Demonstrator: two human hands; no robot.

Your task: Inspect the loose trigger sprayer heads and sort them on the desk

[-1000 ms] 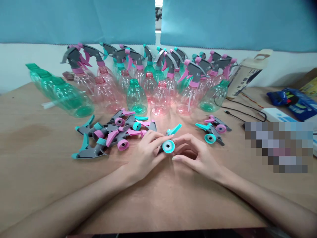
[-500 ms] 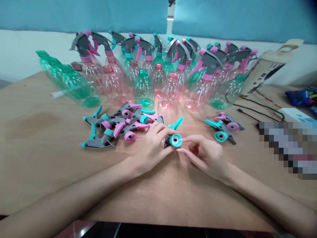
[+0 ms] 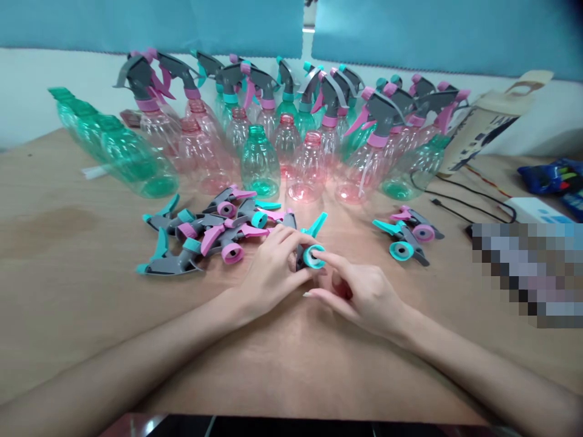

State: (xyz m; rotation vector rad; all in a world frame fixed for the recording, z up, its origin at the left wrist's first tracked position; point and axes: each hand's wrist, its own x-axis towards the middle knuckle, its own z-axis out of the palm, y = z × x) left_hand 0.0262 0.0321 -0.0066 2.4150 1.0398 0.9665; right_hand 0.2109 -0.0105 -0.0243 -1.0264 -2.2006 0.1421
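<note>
My left hand (image 3: 273,264) is closed around a grey trigger sprayer head (image 3: 314,257) with a turquoise trigger and collar. The collar's open end faces my right hand (image 3: 364,295), whose index fingertip presses at its white inner part. The right thumb is held apart below, and the other fingers are curled. Left of my left hand lies a pile of loose sprayer heads (image 3: 214,227) in grey with pink or turquoise parts. Two more sprayer heads (image 3: 407,237), one turquoise and one pink, lie to the right.
Behind the hands stand several clear pink and green bottles (image 3: 260,161), some with sprayer heads fitted. A beige tumbler (image 3: 483,130), black cable (image 3: 460,211), white box (image 3: 537,212) and blue packet (image 3: 546,179) are at the right. The wooden table's front edge (image 3: 282,416) is near.
My right index finger has moved left from the collar's rim onto its inside. The right thumb has dropped away from the collar. The whole view has shifted slightly.
</note>
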